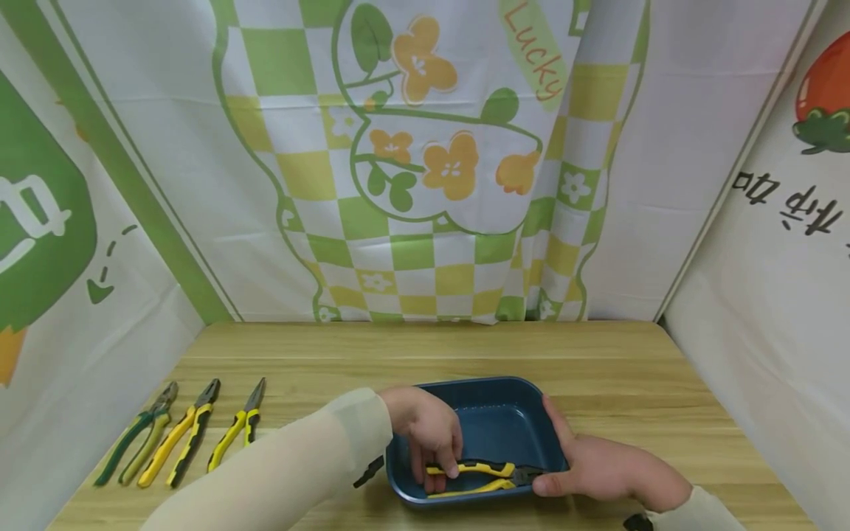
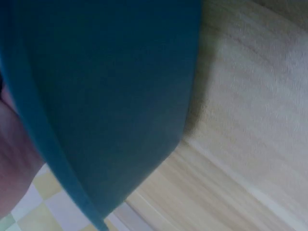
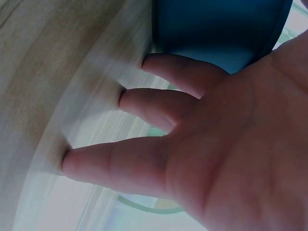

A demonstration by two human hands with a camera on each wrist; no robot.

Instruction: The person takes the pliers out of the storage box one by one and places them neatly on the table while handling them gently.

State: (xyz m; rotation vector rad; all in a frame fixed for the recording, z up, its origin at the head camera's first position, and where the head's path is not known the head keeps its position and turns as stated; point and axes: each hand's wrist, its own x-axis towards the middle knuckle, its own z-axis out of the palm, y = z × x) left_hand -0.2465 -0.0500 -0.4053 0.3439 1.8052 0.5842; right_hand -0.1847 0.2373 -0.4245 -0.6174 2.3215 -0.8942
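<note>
A dark blue rectangular tray (image 1: 508, 424) stands on the wooden table. Inside its near side lies a pair of combination pliers (image 1: 488, 467) with yellow and black handles, its dark head toward the right wall. My left hand (image 1: 432, 431) reaches over the left rim and grips the upper handle between thumb and fingers. At the tray's right side my right hand (image 1: 591, 461) steadies it, the thumb at the rim beside the pliers' head. In the right wrist view, straight fingers (image 3: 120, 159) of that hand touch the table outside the tray. The left wrist view shows mainly the tray's outer wall (image 2: 110, 106).
On the table's left lie green-handled pliers (image 1: 136, 435), yellow-and-black pliers (image 1: 182, 435) and yellow-and-black needle-nose pliers (image 1: 240, 424), side by side. Behind the wooden table (image 1: 398, 343) hangs a checkered, flower-printed curtain (image 1: 425, 251). Printed cloth walls stand at both sides.
</note>
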